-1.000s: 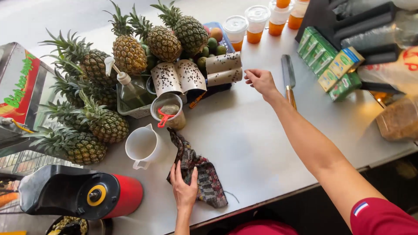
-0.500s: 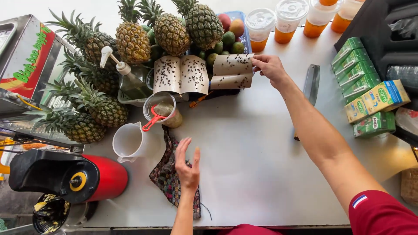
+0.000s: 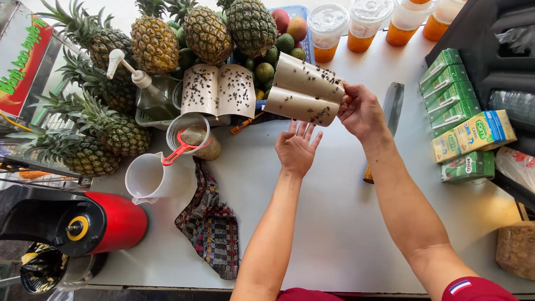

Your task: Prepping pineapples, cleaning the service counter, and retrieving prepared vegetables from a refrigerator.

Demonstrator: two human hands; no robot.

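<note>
My right hand [image 3: 361,111] grips one end of a folded beige sticky sheet [image 3: 304,89] dotted with dead flies and holds it raised above the white counter [image 3: 334,223]. Just under that sheet is my left hand [image 3: 297,147], fingers spread, palm up, holding nothing. A second fly-covered sheet [image 3: 218,90] stands open like a book beside it, in front of the pineapples [image 3: 206,30]. A dark patterned cloth [image 3: 212,223] lies on the counter to the left of my left forearm.
Several pineapples [image 3: 100,139] and a blue basket of fruit [image 3: 287,42] fill the back left. A white jug [image 3: 146,178], a cup with a red scoop [image 3: 192,136], a red and black juicer [image 3: 83,223], a knife [image 3: 390,106], lidded juice cups [image 3: 365,22] and green drink cartons [image 3: 465,134] surround the hands.
My right hand has lifted the folded fly sheet off the pile and pulled it nearer. My left hand left the cloth and rose under the sheet. The view has moved closer.
</note>
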